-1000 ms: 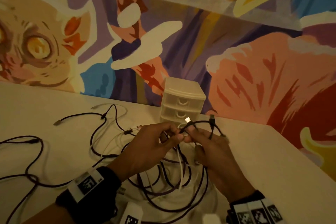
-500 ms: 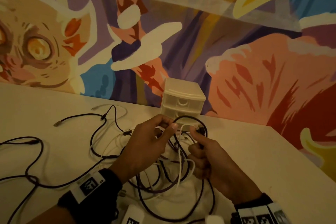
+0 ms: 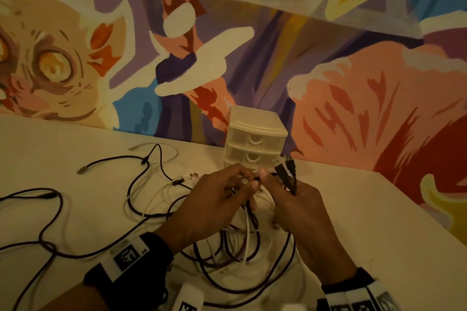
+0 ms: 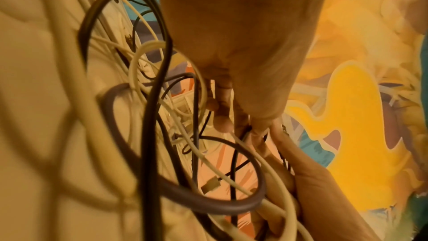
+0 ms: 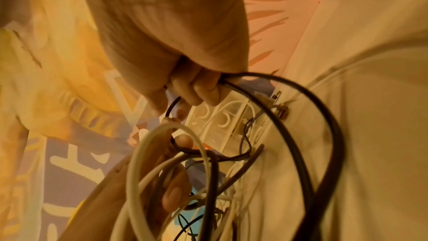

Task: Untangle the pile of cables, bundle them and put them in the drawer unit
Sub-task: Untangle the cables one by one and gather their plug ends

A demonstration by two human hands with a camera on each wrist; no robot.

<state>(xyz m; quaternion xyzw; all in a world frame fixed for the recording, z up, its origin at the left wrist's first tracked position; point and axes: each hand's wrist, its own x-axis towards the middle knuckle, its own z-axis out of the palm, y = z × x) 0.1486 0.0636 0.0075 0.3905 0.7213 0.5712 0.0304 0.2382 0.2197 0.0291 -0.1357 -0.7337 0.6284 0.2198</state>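
A tangle of dark and white cables (image 3: pixel 240 255) lies on the pale table (image 3: pixel 366 222) under my hands. My left hand (image 3: pixel 249 183) pinches a thin dark cable (image 4: pixel 246 131) at its fingertips. My right hand (image 3: pixel 275 184) touches it, fingers curled round a dark cable (image 5: pixel 245 89). Two dark USB plugs (image 3: pixel 284 168) stick up above the right hand. The small translucent drawer unit (image 3: pixel 255 139) stands just behind the hands against the wall, its drawers closed. The right wrist view shows the same drawer unit (image 5: pixel 222 116) beyond the fingers.
Long dark cable loops (image 3: pixel 50 209) and a white cable (image 3: pixel 161 189) trail across the table to the left. A painted mural wall (image 3: pixel 353 83) rises right behind the table. The table's right edge (image 3: pixel 429 219) runs diagonally at right.
The arch of dark cable that stood between my hands is gone. My hands have closed together, and two plug ends now stand up from the right hand.
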